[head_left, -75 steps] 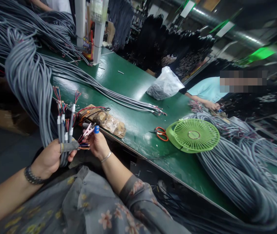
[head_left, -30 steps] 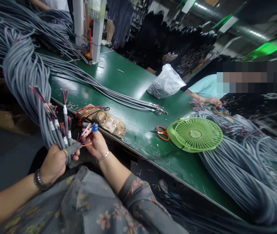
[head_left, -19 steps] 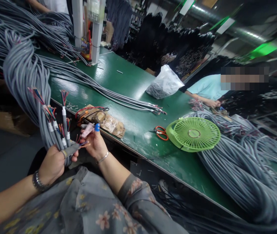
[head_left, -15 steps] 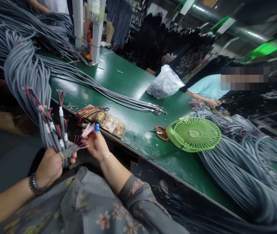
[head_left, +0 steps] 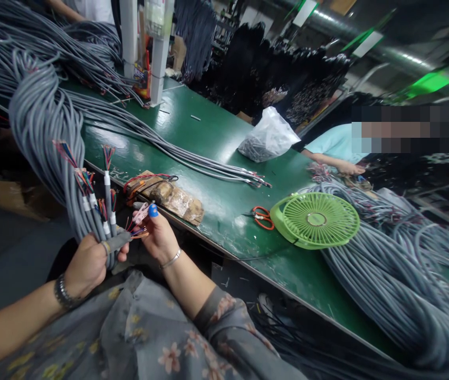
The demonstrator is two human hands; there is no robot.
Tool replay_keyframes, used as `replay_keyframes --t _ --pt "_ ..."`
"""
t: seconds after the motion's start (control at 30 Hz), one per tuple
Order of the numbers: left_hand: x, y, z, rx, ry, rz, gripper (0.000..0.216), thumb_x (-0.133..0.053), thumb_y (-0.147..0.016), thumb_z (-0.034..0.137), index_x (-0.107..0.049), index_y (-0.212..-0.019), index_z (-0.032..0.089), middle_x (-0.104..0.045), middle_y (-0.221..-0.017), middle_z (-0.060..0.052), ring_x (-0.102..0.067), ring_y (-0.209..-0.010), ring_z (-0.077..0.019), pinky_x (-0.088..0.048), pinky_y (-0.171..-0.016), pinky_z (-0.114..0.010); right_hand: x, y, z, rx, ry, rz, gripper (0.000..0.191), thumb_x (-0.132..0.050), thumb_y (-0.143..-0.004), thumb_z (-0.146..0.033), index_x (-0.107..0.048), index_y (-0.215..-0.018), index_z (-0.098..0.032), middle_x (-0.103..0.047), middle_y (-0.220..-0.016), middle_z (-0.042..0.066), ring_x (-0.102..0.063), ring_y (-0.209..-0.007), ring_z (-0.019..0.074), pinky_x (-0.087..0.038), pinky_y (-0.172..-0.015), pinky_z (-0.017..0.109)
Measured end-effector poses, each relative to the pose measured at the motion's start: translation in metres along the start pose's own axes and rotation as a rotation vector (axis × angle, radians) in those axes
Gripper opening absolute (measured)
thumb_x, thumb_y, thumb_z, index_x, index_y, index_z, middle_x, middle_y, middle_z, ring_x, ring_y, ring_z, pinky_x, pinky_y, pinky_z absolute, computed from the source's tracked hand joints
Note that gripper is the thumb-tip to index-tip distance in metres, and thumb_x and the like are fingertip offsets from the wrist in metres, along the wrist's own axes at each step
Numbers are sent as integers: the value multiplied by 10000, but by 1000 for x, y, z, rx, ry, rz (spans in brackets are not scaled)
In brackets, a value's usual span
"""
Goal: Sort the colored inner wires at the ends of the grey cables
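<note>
My left hand is closed around a bundle of grey multi-core cables. Their ends stand up above the fist, with white bands and fanned-out coloured cores. A grey wrapping covers its thumb. Just right of that thumb, thin red, blue and orange wires stick out sideways. My right hand is turned palm up at these wires, its thumb in a blue cover and a pale pink wrapping on another finger. Its fingertips pinch in among the wires; the exact grip is partly hidden.
The green table carries a taped wooden block, orange-handled scissors, a green fan and a white plastic bag. More grey cables lie right. A co-worker sits across; another person's arm shows top left.
My right hand has come closer to the left thumb and the coloured wires. My left hand and the cable bundle have shifted slightly right in the view.
</note>
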State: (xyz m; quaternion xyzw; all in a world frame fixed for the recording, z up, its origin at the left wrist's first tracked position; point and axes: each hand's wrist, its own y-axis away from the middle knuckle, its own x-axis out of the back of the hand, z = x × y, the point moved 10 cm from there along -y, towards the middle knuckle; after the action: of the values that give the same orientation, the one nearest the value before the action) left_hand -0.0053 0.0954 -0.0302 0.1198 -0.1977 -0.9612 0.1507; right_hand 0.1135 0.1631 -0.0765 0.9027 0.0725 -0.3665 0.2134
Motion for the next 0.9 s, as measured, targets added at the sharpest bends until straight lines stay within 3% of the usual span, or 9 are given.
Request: replay_keyframes --t 0.23,0.57,0.77,0.9 --pt "0 -1 2 -35 -15 6 430 -992 -369 479 -682 -527 227 -637 -455 6 -529 -424 -114 -441 -430 -225 9 -6 3 32 30 13 435 -942 -947 -635 -802 -957 -224 -813 -787 33 -721 -719 194 -613 -656 279" --pt "2 0 5 -47 -12 21 397 -978 -364 456 -685 -504 227 -639 -447 -4 -529 -417 -118 -441 -426 -239 9 -12 9 44 12 -27 397 -941 -971 -576 -806 -917 -207 -827 -830 59 -718 -750 206 -608 -713 304" --pt "2 -2 1 -39 -19 19 513 -1060 -297 515 -692 -509 226 -644 -448 -8 -526 -420 -120 -452 -414 -238 8 -12 8 58 52 -23 503 -921 -944 -703 -804 -909 -215 -799 -791 42 -682 -695 182 -602 -638 284" --pt "3 -2 1 -44 -11 15 534 -1081 -281 503 -693 -517 223 -645 -450 -8 -527 -426 -124 -463 -411 -242 5 -10 6 57 47 -19 497 -919 -954 -691 -797 -909 -211 -778 -764 30 -665 -667 167 -580 -608 264"
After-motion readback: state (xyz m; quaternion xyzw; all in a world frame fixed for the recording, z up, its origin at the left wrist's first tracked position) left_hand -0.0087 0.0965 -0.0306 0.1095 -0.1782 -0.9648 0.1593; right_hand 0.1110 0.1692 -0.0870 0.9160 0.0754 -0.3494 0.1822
